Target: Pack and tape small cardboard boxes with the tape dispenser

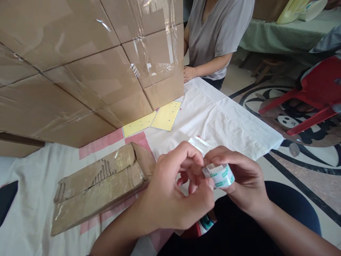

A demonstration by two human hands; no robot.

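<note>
Both my hands are held together just in front of me, over the near edge of the white-covered table (226,121). My right hand (245,181) is closed around a small white roll with green print (222,176). My left hand (173,192) is curled, its thumb and fingertips pinching at the roll's near end. A clear strip of plastic or tape (198,143) sticks up behind the fingers. To the left of my left hand lies a flattened, torn cardboard box (101,185).
A wall of taped cardboard boxes (87,64) fills the upper left. Yellow dotted sheets (166,115) lie under its edge. Another person in a grey shirt (217,32) sits across the table, one hand (189,73) by the boxes. A red plastic chair (314,92) stands at right on the patterned floor.
</note>
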